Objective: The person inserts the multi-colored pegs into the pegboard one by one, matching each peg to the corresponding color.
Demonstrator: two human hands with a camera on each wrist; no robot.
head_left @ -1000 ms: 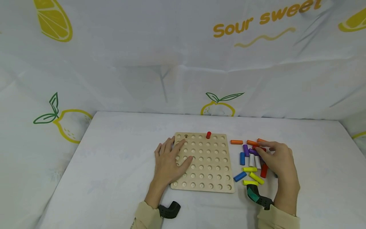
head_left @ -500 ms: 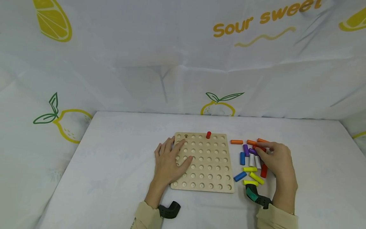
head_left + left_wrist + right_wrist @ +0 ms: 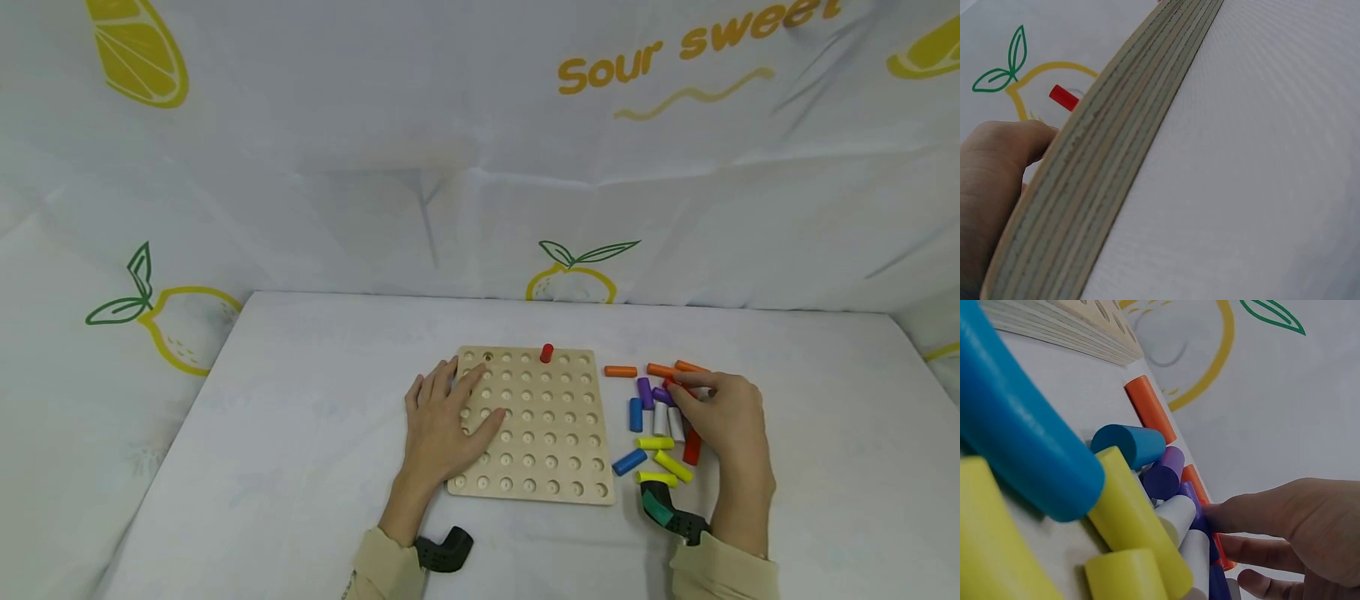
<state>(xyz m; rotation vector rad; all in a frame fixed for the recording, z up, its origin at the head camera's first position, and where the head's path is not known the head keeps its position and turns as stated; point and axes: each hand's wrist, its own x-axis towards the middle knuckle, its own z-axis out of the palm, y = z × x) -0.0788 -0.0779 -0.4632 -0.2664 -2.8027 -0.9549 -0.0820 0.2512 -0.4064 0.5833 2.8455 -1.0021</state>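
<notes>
A square wooden pegboard [image 3: 538, 427] with rows of round holes lies on the table. My left hand [image 3: 442, 429] rests on its left side, fingers spread and straight; in the left wrist view the thumb lies along the layered board edge [image 3: 1097, 144]. One red peg [image 3: 547, 354] stands upright in the far row. To the right of the board, my right hand [image 3: 731, 421] reaches into a loose pile of pegs. Its thumb and index finger pinch a red peg [image 3: 670, 384], mostly hidden by the fingers. Purple pegs [image 3: 645, 393] and an orange peg [image 3: 661, 370] lie close around the fingertips.
Several yellow pegs [image 3: 672, 466], blue pegs [image 3: 629, 462] and white pegs [image 3: 660, 419] lie between the board and my right wrist. Another red peg [image 3: 692, 447] lies beneath the right hand. A white lemon-print cloth [image 3: 480, 233] hangs behind the table [image 3: 300, 400].
My right hand has shifted slightly to the left, and the red peg at its fingertips has turned a little. The left hand and the board stay in place.
</notes>
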